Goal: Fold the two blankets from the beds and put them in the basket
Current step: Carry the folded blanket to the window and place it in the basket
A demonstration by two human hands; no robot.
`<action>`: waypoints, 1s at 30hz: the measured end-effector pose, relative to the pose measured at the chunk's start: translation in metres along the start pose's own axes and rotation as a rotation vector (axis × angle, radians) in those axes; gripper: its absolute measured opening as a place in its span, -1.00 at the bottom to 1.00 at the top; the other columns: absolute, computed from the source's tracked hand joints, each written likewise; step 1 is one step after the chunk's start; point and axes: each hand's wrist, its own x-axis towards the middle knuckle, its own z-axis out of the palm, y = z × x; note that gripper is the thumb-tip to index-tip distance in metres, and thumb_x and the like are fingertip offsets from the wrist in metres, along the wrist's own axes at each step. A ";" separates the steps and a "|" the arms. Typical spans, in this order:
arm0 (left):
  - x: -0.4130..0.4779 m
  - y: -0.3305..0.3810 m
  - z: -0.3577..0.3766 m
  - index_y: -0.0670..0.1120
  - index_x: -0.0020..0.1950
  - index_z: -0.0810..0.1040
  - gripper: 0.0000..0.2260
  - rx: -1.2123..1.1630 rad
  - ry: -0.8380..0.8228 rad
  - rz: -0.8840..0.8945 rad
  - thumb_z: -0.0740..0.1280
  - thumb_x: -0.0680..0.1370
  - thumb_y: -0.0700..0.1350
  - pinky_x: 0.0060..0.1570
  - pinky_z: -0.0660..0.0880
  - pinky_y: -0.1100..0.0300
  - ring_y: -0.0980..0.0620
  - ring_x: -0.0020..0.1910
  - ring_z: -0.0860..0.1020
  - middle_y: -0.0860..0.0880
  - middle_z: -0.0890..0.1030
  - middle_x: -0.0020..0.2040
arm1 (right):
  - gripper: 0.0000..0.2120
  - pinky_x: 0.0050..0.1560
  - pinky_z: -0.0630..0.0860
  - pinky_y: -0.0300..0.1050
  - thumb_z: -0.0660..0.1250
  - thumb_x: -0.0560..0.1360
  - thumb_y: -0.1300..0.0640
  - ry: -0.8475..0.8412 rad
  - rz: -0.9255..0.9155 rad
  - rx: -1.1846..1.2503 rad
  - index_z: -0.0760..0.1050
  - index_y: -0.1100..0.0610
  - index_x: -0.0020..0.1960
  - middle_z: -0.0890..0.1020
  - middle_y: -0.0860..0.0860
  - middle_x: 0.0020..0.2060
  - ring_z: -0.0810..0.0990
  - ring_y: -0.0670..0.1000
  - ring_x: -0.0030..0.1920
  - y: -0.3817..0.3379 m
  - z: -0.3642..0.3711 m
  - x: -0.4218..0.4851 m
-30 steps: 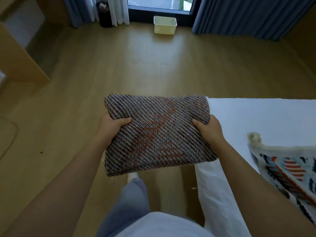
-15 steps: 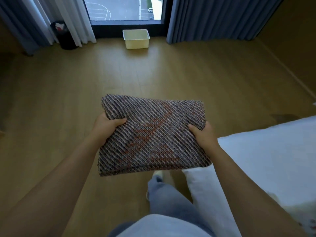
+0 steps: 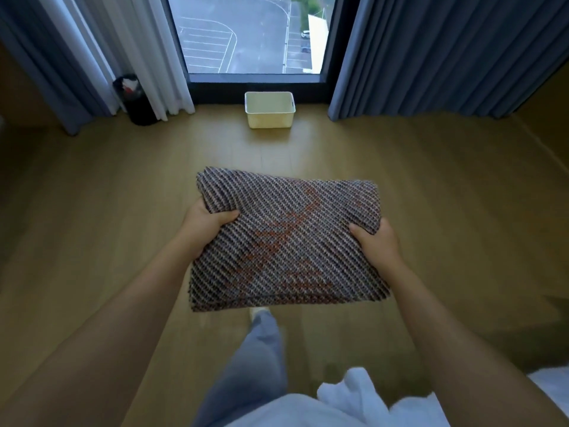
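Basket point(image 3: 270, 114) nearer now | both hands' grip on folded blanket point(image 3: 286, 241)

No readable text, label, brand, number or sign anywhere in view.
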 end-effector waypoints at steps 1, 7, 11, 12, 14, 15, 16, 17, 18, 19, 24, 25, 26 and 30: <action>0.028 0.011 0.004 -0.07 0.26 0.45 -0.52 -0.003 -0.001 -0.002 0.49 0.38 -0.19 0.12 0.46 0.05 -0.05 0.04 0.54 -0.08 0.57 0.19 | -0.76 -0.01 0.42 -0.10 0.38 0.44 0.00 0.007 -0.005 0.001 0.38 0.03 0.02 0.51 -0.03 -0.07 0.50 0.01 -0.06 -0.011 0.005 0.027; 0.182 0.088 0.023 -0.06 0.22 0.47 -0.57 0.024 -0.018 0.007 0.49 0.38 -0.16 0.07 0.46 0.08 -0.02 -0.01 0.54 -0.07 0.58 0.17 | -0.78 -0.06 0.41 -0.12 0.37 0.44 0.00 0.037 0.014 0.029 0.40 0.04 -0.01 0.54 -0.03 -0.09 0.52 0.01 -0.09 -0.080 0.030 0.172; 0.280 0.139 0.040 -0.07 0.27 0.43 -0.52 0.015 -0.032 0.008 0.47 0.39 -0.17 0.06 0.44 0.09 -0.04 0.04 0.53 -0.06 0.56 0.20 | -0.79 -0.13 0.36 -0.16 0.36 0.45 -0.01 0.062 0.013 0.014 0.39 0.03 -0.02 0.52 -0.06 -0.14 0.48 -0.03 -0.15 -0.121 0.043 0.270; 0.300 0.149 0.045 -0.07 0.28 0.43 -0.52 0.010 -0.039 0.007 0.47 0.39 -0.18 0.07 0.44 0.09 -0.04 0.05 0.53 -0.06 0.55 0.20 | -0.79 -0.13 0.35 -0.16 0.36 0.45 -0.01 0.068 0.007 0.004 0.38 0.04 -0.02 0.51 -0.06 -0.14 0.48 -0.03 -0.15 -0.128 0.045 0.291; 0.351 0.172 0.060 -0.07 0.27 0.43 -0.54 0.002 -0.052 -0.001 0.46 0.40 -0.18 0.08 0.44 0.08 -0.04 0.04 0.53 -0.06 0.55 0.19 | -0.79 -0.10 0.37 -0.14 0.35 0.45 -0.01 0.081 0.002 -0.014 0.38 0.05 -0.02 0.52 -0.05 -0.12 0.49 0.00 -0.12 -0.143 0.052 0.346; 0.378 0.183 0.069 -0.07 0.25 0.43 -0.56 0.001 -0.057 0.000 0.45 0.41 -0.18 0.07 0.45 0.08 -0.03 0.02 0.54 -0.06 0.56 0.18 | -0.79 -0.08 0.39 -0.12 0.35 0.45 -0.01 0.085 0.001 -0.022 0.39 0.05 -0.02 0.52 -0.03 -0.11 0.49 0.02 -0.11 -0.150 0.055 0.376; 0.404 0.194 0.078 -0.06 0.23 0.44 -0.59 0.002 -0.062 0.003 0.45 0.42 -0.18 0.05 0.45 0.09 -0.03 0.00 0.54 -0.06 0.56 0.17 | -0.78 -0.06 0.41 -0.10 0.35 0.46 -0.01 0.084 0.002 -0.027 0.39 0.06 -0.01 0.53 -0.03 -0.10 0.49 0.02 -0.10 -0.157 0.057 0.406; 0.425 0.203 0.086 -0.05 0.22 0.45 -0.61 0.004 -0.062 0.004 0.45 0.42 -0.17 0.03 0.45 0.09 -0.02 -0.03 0.54 -0.06 0.56 0.16 | -0.78 -0.04 0.42 -0.09 0.35 0.46 -0.01 0.080 0.002 -0.030 0.39 0.06 -0.01 0.53 -0.02 -0.09 0.49 0.03 -0.09 -0.164 0.059 0.431; 0.451 0.215 0.094 -0.06 0.21 0.45 -0.61 0.005 -0.055 0.008 0.45 0.42 -0.17 0.04 0.45 0.09 -0.02 -0.02 0.54 -0.07 0.56 0.16 | -0.78 -0.03 0.43 -0.08 0.35 0.46 -0.01 0.073 0.000 -0.029 0.39 0.07 0.00 0.53 -0.01 -0.09 0.49 0.04 -0.08 -0.172 0.062 0.463; 0.476 0.225 0.101 -0.06 0.21 0.46 -0.61 0.014 -0.042 0.003 0.45 0.42 -0.17 0.06 0.45 0.08 -0.03 -0.01 0.53 -0.07 0.56 0.16 | -0.78 -0.02 0.44 -0.07 0.35 0.46 -0.01 0.062 0.002 -0.033 0.39 0.06 -0.01 0.53 0.00 -0.08 0.50 0.04 -0.08 -0.180 0.063 0.493; 0.593 0.277 0.126 -0.06 0.22 0.45 -0.58 0.005 0.007 -0.025 0.46 0.41 -0.15 0.12 0.45 0.02 -0.08 0.07 0.54 -0.09 0.56 0.19 | -0.79 -0.08 0.38 -0.11 0.35 0.46 -0.01 0.018 -0.012 -0.037 0.38 0.04 -0.02 0.52 -0.03 -0.10 0.49 0.03 -0.10 -0.230 0.081 0.632; 0.616 0.286 0.130 -0.07 0.24 0.45 -0.57 0.005 0.023 -0.030 0.47 0.40 -0.15 0.13 0.45 0.02 -0.07 0.07 0.53 -0.08 0.56 0.19 | -0.79 -0.08 0.38 -0.11 0.34 0.46 -0.01 0.011 -0.015 -0.043 0.37 0.05 -0.02 0.52 -0.03 -0.11 0.49 0.03 -0.10 -0.240 0.087 0.658; 0.638 0.295 0.133 -0.06 0.24 0.44 -0.56 0.005 0.041 -0.033 0.47 0.40 -0.16 0.12 0.45 0.03 -0.06 0.07 0.53 -0.07 0.56 0.18 | -0.80 -0.07 0.39 -0.10 0.34 0.47 0.00 0.005 -0.017 -0.047 0.37 0.05 -0.02 0.52 -0.03 -0.11 0.49 0.03 -0.09 -0.249 0.093 0.683; 0.731 0.321 0.139 -0.04 0.18 0.46 -0.59 -0.013 0.089 -0.028 0.48 0.38 -0.19 0.15 0.44 0.02 -0.07 0.08 0.54 -0.08 0.57 0.16 | -0.81 -0.04 0.43 -0.07 0.33 0.48 0.00 -0.016 -0.013 -0.059 0.36 0.03 0.00 0.51 -0.02 -0.09 0.50 0.05 -0.07 -0.278 0.127 0.779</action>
